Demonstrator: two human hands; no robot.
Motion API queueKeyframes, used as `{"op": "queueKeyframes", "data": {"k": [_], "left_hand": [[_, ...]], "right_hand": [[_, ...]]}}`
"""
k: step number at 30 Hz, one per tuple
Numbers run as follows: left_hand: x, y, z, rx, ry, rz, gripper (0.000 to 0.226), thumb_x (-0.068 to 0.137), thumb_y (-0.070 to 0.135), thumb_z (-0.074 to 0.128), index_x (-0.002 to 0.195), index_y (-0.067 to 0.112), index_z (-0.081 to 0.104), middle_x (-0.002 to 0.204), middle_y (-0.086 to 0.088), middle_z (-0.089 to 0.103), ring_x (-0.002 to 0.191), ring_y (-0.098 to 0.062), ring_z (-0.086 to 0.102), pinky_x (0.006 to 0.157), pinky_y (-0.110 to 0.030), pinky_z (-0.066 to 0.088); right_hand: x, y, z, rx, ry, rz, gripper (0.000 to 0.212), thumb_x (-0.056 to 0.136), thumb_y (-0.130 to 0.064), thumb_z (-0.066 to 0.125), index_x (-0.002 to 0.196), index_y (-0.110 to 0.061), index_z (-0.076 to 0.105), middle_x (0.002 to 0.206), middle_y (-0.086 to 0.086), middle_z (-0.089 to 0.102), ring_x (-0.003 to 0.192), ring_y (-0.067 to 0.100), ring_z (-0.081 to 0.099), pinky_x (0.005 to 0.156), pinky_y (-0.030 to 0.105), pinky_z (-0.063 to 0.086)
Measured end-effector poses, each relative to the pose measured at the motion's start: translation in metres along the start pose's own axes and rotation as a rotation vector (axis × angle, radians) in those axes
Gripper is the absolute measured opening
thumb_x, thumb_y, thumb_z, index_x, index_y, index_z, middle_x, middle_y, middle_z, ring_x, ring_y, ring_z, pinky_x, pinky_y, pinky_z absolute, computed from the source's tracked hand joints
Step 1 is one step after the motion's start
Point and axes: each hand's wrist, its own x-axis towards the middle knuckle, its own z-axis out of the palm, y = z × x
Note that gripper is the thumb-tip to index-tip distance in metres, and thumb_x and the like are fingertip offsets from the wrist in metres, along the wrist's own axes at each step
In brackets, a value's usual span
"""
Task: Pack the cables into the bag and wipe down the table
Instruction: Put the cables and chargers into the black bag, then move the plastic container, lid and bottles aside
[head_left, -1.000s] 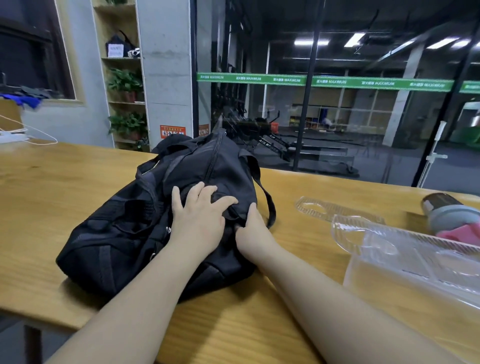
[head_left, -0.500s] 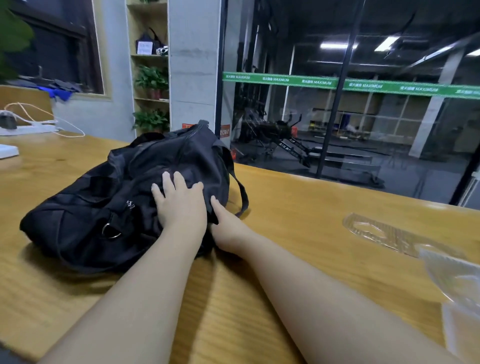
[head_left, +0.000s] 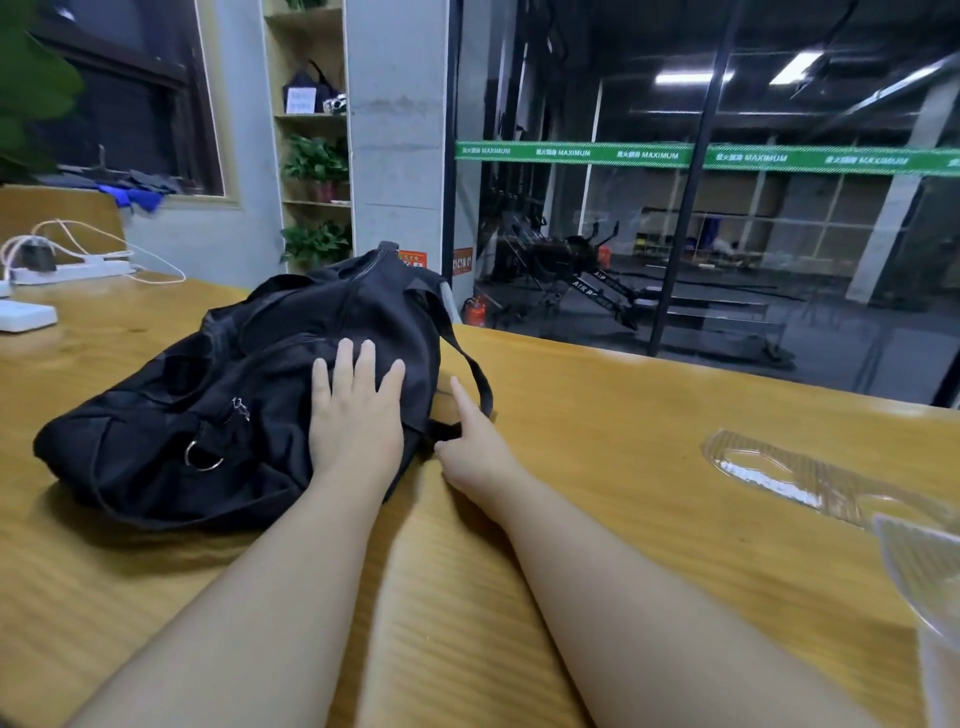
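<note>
both hands sit at the black duffel bag (head_left: 234, 415) — left hand (head_left: 356, 415) spread flat, right hand (head_left: 470, 447) pinching its strap (head_left: 470, 364); wiping the surface (head_left: 597, 467) looks unstarted.

A black bag (head_left: 234, 405) lies on the wooden desk (head_left: 649, 467). The left hand (head_left: 358, 415) rests flat on the bag with straight fingers. The right hand (head_left: 470, 447) pinches the bag's strap (head_left: 467, 364) beside it. Clear plastic packaging (head_left: 779, 467) lies toward the desk's right edge.
</note>
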Motion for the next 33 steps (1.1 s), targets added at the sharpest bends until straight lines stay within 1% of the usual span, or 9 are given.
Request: {"op": "queueKeyframes", "data": {"k": [5, 9, 13, 16, 20, 23, 26, 29, 33], "left_hand": [[-0.013, 0.022, -0.014, -0.061, -0.010, 0.100, 0.062, 0.090, 0.014, 0.039, 0.146, 0.029, 0.016, 0.156, -0.005, 0.007, 0.143, -0.025, -0.004, 0.115, -0.044, -0.002], [-0.033, 0.046, -0.032, -0.192, 0.041, 0.159, 0.060, 0.086, 0.010, 0.046, 0.141, 0.027, 0.030, 0.153, -0.003, 0.020, 0.143, -0.022, 0.004, 0.115, -0.041, 0.000], [-0.052, 0.071, -0.052, -0.353, 0.011, 0.204, 0.061, 0.082, 0.004, 0.045, 0.139, 0.025, 0.037, 0.150, 0.001, 0.027, 0.142, -0.017, 0.011, 0.116, -0.036, 0.003], [-0.066, 0.091, -0.070, -0.478, 0.030, 0.225, 0.056, 0.082, 0.003, 0.046, 0.135, 0.022, 0.042, 0.146, 0.000, 0.034, 0.139, -0.016, 0.020, 0.116, -0.035, 0.008], [-0.080, 0.121, -0.096, -0.696, 0.074, 0.223, 0.045, 0.085, 0.005, 0.046, 0.127, 0.018, 0.051, 0.136, -0.001, 0.044, 0.128, -0.018, 0.034, 0.108, -0.033, 0.024], [-0.085, 0.148, -0.104, -0.815, 0.055, 0.265, 0.041, 0.087, 0.008, 0.044, 0.126, 0.019, 0.051, 0.134, 0.001, 0.045, 0.125, -0.015, 0.036, 0.106, -0.031, 0.027], [-0.084, 0.177, -0.110, -1.066, -0.039, 0.194, 0.036, 0.090, 0.009, 0.045, 0.122, 0.024, 0.052, 0.128, 0.007, 0.047, 0.113, -0.005, 0.042, 0.094, -0.021, 0.034], [-0.080, 0.204, -0.113, -1.290, -0.163, 0.061, 0.032, 0.091, 0.012, 0.044, 0.112, 0.034, 0.051, 0.120, 0.012, 0.046, 0.096, 0.006, 0.042, 0.070, -0.012, 0.033], [-0.074, 0.227, -0.109, -1.378, -0.229, 0.114, 0.030, 0.091, 0.011, 0.043, 0.107, 0.034, 0.053, 0.117, 0.010, 0.050, 0.110, -0.003, 0.042, 0.085, -0.024, 0.035]], "right_hand": [[-0.036, 0.001, -0.015, 0.029, 0.016, 0.045, 0.080, 0.088, 0.006, 0.043, 0.151, -0.029, 0.008, 0.159, 0.000, 0.010, 0.146, 0.017, 0.005, 0.117, 0.032, 0.013], [-0.071, 0.000, -0.025, 0.089, 0.021, 0.127, 0.085, 0.085, 0.003, 0.051, 0.149, -0.034, 0.010, 0.156, 0.006, 0.023, 0.143, 0.026, 0.022, 0.112, 0.041, 0.029], [-0.105, -0.007, -0.052, 0.149, 0.020, 0.200, 0.063, 0.096, -0.009, 0.044, 0.150, -0.017, 0.012, 0.150, 0.009, 0.032, 0.135, 0.027, 0.035, 0.102, 0.029, 0.034], [-0.127, -0.012, -0.080, 0.141, 0.211, 0.157, 0.054, 0.095, -0.007, 0.043, 0.145, -0.012, 0.024, 0.145, 0.012, 0.037, 0.130, 0.027, 0.040, 0.103, 0.034, 0.036], [-0.157, -0.024, -0.122, 0.126, 0.318, 0.129, 0.066, 0.091, 0.002, 0.035, 0.149, -0.022, 0.015, 0.153, 0.003, 0.028, 0.128, 0.023, 0.042, 0.100, 0.035, 0.041], [-0.178, -0.028, -0.158, 0.156, 0.408, 0.102, 0.064, 0.092, 0.001, 0.033, 0.149, -0.024, 0.018, 0.153, 0.000, 0.029, 0.091, 0.011, 0.052, 0.072, 0.022, 0.046], [-0.194, -0.025, -0.192, 0.091, 0.490, 0.063, 0.057, 0.095, -0.006, 0.035, 0.147, -0.027, 0.024, 0.148, -0.008, 0.036, 0.069, -0.016, 0.040, 0.045, 0.006, 0.037], [-0.209, -0.021, -0.226, -0.012, 0.524, -0.010, 0.049, 0.095, -0.016, 0.044, 0.142, -0.027, 0.034, 0.144, -0.011, 0.041, 0.076, -0.009, 0.049, 0.058, 0.009, 0.041], [-0.234, -0.014, -0.270, -0.133, 0.427, 0.003, 0.037, 0.092, -0.030, 0.056, 0.128, -0.029, 0.051, 0.120, -0.013, 0.056, 0.099, 0.001, 0.054, 0.071, 0.018, 0.041]]}}
